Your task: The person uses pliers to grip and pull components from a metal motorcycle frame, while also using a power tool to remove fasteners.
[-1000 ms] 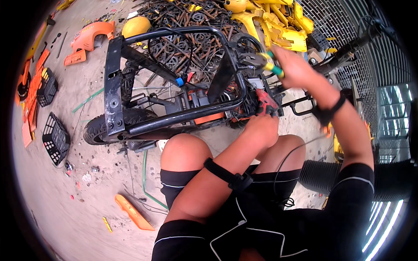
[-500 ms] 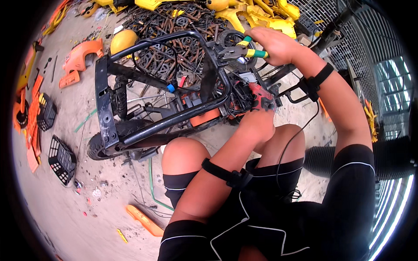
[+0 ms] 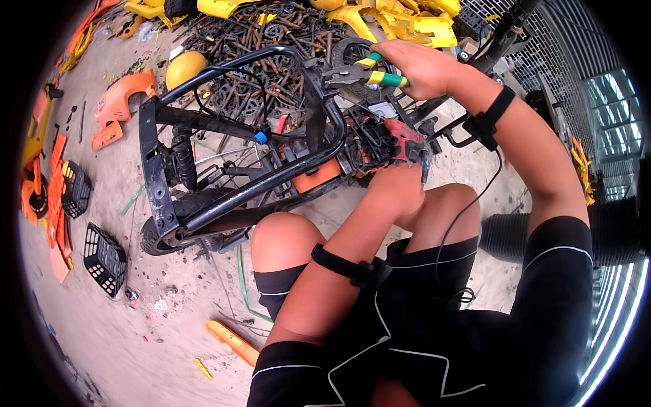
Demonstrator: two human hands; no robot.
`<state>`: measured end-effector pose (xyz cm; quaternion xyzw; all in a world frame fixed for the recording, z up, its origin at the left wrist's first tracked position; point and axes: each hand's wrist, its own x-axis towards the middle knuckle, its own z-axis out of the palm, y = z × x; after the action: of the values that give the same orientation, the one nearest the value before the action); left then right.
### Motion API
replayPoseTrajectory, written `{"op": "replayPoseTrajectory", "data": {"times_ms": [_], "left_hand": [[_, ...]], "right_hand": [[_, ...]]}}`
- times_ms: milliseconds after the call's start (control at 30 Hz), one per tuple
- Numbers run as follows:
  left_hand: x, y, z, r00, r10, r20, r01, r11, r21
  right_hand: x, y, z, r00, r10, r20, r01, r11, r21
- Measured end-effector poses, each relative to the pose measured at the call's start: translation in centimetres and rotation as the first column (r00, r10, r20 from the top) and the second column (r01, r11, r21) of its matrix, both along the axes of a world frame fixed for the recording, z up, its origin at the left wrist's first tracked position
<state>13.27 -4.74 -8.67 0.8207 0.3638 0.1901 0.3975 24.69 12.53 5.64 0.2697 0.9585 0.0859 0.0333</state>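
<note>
My right hand is closed around green-and-yellow-handled pliers. The grey jaws point left, at the corner of a black tubular frame; whether they grip anything there is too small to tell. Lower down, my left hand is closed on what looks like a red and black cordless drill, its fingers mostly hidden. The drill lies beside a bundle of dark wires and parts in the middle of the stripped vehicle. An orange block sits inside the frame, left of that hand.
Behind the frame spreads a heap of rusty metal parts, with yellow panels beyond. Orange panels and black plastic baskets lie to the left. A black ribbed hose is at my right, and a thin cable hangs from my right wrist strap.
The pliers and my right hand have shifted slightly left and up in the picture. The drill has turned a little in my left hand. The whole view has also shifted slightly.
</note>
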Motion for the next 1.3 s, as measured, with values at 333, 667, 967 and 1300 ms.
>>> {"op": "replayPoseTrajectory", "data": {"times_ms": [333,667,967,1300], "left_hand": [[0.0,0.2,0.5,0.999,0.034,0.029,-0.033,0.999,-0.029],[0.7,0.3,-0.6,1.000,0.016,-0.022,-0.015,1.000,0.010],[1.5,-1.5,-1.6,1.000,0.005,0.017,-0.006,0.998,0.063],[0.5,0.3,-0.3,0.995,0.065,0.070,-0.066,0.998,0.000]], "right_hand": [[-2.5,-8.6,0.1,0.905,-0.425,0.016,0.422,0.894,-0.151],[-2.3,-11.0,0.0,0.862,-0.505,-0.052,0.491,0.855,-0.165],[1.2,-0.4,-0.4,0.999,-0.036,0.000,0.036,0.999,-0.008],[-4.6,-12.2,0.5,0.766,-0.636,0.093,0.632,0.721,-0.283]]}}
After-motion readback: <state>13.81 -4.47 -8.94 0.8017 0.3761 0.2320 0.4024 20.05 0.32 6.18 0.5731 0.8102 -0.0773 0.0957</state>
